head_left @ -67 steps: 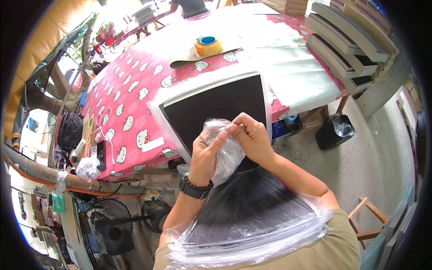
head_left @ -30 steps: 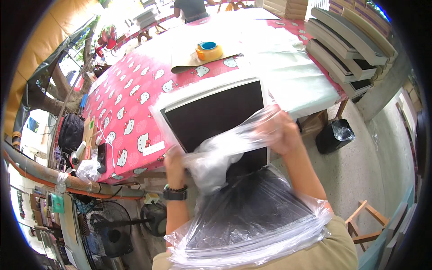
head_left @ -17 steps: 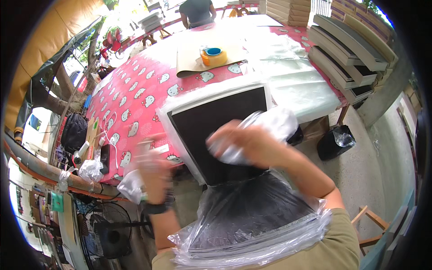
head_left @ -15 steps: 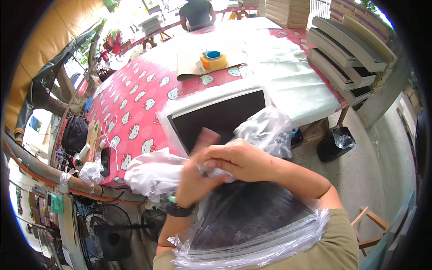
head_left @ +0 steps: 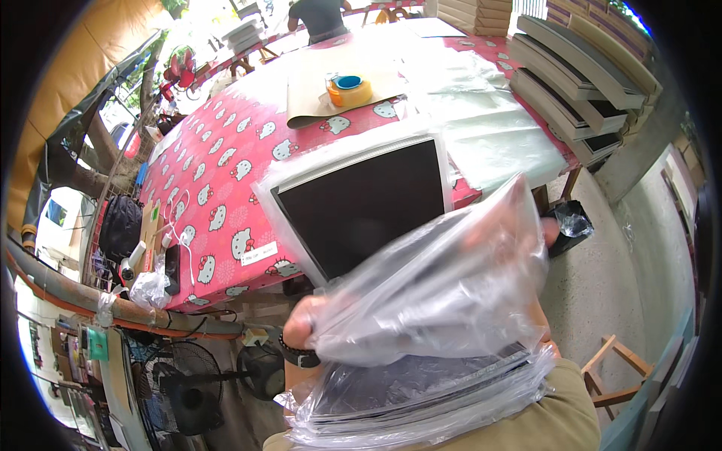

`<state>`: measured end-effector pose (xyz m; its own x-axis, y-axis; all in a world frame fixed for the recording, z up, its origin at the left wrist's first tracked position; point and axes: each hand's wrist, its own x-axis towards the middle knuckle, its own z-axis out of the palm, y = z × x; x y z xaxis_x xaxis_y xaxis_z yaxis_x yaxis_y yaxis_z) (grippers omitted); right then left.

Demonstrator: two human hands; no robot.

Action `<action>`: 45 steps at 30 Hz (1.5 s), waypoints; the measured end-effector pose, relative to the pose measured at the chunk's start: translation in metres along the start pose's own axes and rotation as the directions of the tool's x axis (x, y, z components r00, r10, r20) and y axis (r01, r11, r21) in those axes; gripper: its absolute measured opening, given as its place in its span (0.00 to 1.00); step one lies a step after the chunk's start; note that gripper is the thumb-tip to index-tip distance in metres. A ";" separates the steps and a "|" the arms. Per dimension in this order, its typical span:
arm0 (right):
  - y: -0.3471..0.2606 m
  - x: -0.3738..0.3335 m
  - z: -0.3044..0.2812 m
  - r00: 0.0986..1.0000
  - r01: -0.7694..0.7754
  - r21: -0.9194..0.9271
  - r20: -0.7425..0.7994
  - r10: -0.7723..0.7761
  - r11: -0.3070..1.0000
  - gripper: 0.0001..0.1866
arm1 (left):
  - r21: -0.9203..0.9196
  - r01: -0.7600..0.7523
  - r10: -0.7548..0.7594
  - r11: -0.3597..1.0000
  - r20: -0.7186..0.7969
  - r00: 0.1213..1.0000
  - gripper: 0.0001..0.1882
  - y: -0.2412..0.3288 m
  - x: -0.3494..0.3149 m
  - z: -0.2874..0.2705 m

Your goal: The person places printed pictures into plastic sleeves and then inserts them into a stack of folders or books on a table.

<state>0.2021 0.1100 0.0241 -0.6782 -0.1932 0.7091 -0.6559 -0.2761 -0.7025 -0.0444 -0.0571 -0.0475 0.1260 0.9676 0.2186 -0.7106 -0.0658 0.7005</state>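
Note:
A clear plastic bag (head_left: 429, 308) is stretched between my two hands over my lap, blurred by motion. My left hand (head_left: 304, 322), with a dark bracelet at its wrist, is closed on the bag's left edge. At the bag's upper right corner, my right hand (head_left: 500, 229) grips it and shows mostly through the film. Under the bag, a stack of plastic-wrapped dark panels (head_left: 421, 391) lies on my lap. Beyond it, a black panel with a pale border (head_left: 368, 203), in a clear plastic sleeve, lies at the table's near edge.
The table wears a pink cartoon-patterned cover (head_left: 218, 180). Orange tape rolls (head_left: 350, 94) sit on brown paper (head_left: 301, 109), beside clear plastic sheets (head_left: 489, 143). Stacked framed boards (head_left: 579, 90) stand right, a black bin (head_left: 568, 233) below. Fans (head_left: 184, 383) stand lower left; a person (head_left: 317, 19) is at the far end.
My hands have moved apart, the right one going right and up. The bunched plastic between them is now spread out. A white label on the table's near edge has come into view.

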 end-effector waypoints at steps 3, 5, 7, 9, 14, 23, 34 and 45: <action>0.003 -0.015 0.002 0.974 -0.086 0.066 -0.203 0.098 0.994 0.22 | 0.098 -0.143 0.154 0.985 -0.115 0.981 0.30 -0.021 -0.035 -0.080; 0.005 -0.029 0.011 0.907 -0.396 -0.013 -0.162 0.389 0.918 0.25 | 0.066 -0.303 0.288 0.951 -0.548 0.785 0.28 -0.006 0.005 -0.029; 0.025 -0.027 0.010 0.766 -0.619 -0.142 0.109 0.634 0.772 0.28 | -0.368 -0.335 0.285 0.867 -0.185 0.941 0.29 0.032 0.022 0.006; 0.023 -0.017 0.012 0.835 -0.528 0.066 0.220 0.504 0.847 0.24 | -0.565 -0.142 0.312 0.813 0.217 0.925 0.30 0.054 0.009 -0.013; -0.034 -0.026 -0.014 0.414 -0.543 -0.238 -0.910 0.010 0.806 0.04 | 0.581 -0.080 0.277 0.810 -0.259 0.925 0.30 0.067 0.038 -0.022; -0.009 -0.024 -0.042 0.445 -0.863 -0.499 -0.826 -0.346 0.083 0.20 | 0.897 0.065 0.575 -0.438 0.224 0.787 0.31 0.058 0.088 -0.040; -0.001 -0.028 -0.052 0.438 -0.878 -0.476 -0.841 -0.318 0.049 0.27 | 0.953 0.158 0.632 -0.258 0.043 0.774 0.29 0.056 0.088 -0.026; 0.002 -0.032 -0.041 0.543 -0.832 -0.517 -0.684 -0.487 -0.201 0.23 | 0.966 0.158 0.631 -0.206 0.008 0.776 0.31 0.048 0.084 -0.023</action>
<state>0.2094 0.1541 -0.0027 -0.2760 0.6738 0.6854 0.5245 0.7032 -0.4801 -0.0832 0.0261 -0.0112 -0.3454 0.7071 0.6171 0.8351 -0.0685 0.5459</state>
